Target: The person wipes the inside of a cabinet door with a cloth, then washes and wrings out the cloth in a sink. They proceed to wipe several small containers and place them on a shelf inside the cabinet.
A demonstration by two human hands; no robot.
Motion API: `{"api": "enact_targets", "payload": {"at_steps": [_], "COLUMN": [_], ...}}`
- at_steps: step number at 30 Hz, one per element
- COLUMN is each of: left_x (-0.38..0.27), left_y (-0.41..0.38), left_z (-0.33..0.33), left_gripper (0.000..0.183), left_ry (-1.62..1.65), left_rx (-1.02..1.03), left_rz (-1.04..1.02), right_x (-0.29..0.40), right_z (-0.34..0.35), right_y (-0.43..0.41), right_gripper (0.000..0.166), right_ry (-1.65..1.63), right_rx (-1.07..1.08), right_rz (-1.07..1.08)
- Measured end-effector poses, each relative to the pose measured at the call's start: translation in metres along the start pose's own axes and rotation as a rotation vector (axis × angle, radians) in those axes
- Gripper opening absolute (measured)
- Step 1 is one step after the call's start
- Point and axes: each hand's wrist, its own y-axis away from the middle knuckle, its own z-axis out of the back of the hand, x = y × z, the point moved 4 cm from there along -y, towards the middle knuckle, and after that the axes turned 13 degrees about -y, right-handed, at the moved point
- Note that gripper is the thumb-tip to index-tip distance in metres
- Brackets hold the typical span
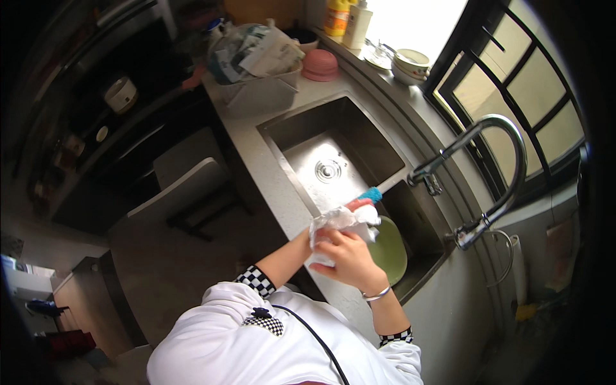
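White crumpled thin material, paper or plastic (339,219), is bunched between my hands at the sink's front edge. My left hand (306,242) is mostly hidden beneath it; only the wrist side shows clearly. My right hand (344,255), with a silver bangle at the wrist, grips the near side of the material with bent fingers. Just beyond, something pinkish (360,204) shows, a fingertip or a cloth, I cannot tell which. A blue textured cloth or sponge (370,195) lies by the divider of the steel double sink (392,183). In the right basin sits a green plastic basin (389,250).
A chrome faucet (517,159) arches over the sink's right side. Behind the left basin stand a filled plastic basket (262,94) and a pink bowl (320,65). The windowsill holds stacked bowls (410,65) and bottles (357,26). A white chair (175,187) is at left.
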Motion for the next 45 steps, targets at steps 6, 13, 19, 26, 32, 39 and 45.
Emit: {"api": "enact_targets", "payload": {"at_steps": [6,13,19,26,32,39,45], "left_x": [-0.1,-0.139,-0.222,-0.266,-0.299,-0.302,-0.33], "left_y": [0.087,0.171,0.289,0.319,0.322,0.34,0.402], "left_z": [0.0,0.058,0.143,0.201,0.185,0.246,0.267], "left_gripper": [0.067,0.067,0.059,0.066,0.044,0.031,0.039], "left_ry": [0.504,-0.162,-0.326,-2.16,-1.814,-0.301,-0.229], "left_rx": [0.105,0.438,-0.241,-0.97,-1.065,-0.842,-0.859], "left_rz": [-0.17,-1.595,-0.594,-0.184,-0.578,-0.715,-0.844], "right_x": [0.042,0.028,0.039,0.086,0.09,0.088,0.117], "right_z": [-0.014,-0.169,-0.241,-0.299,-0.33,-0.348,-0.37], "right_y": [-0.074,-0.146,-0.228,-0.311,-0.329,-0.358,-0.394], "right_gripper": [0.028,0.053,0.042,0.045,0.042,0.039,0.044], "right_ry": [-0.215,-2.329,-2.268,-2.459,-2.614,-2.754,-2.5], "right_rx": [-0.031,0.628,0.631,-0.146,0.041,0.328,0.334], "right_rz": [-0.067,0.574,0.293,-0.074,-0.142,-0.31,-0.74]}}
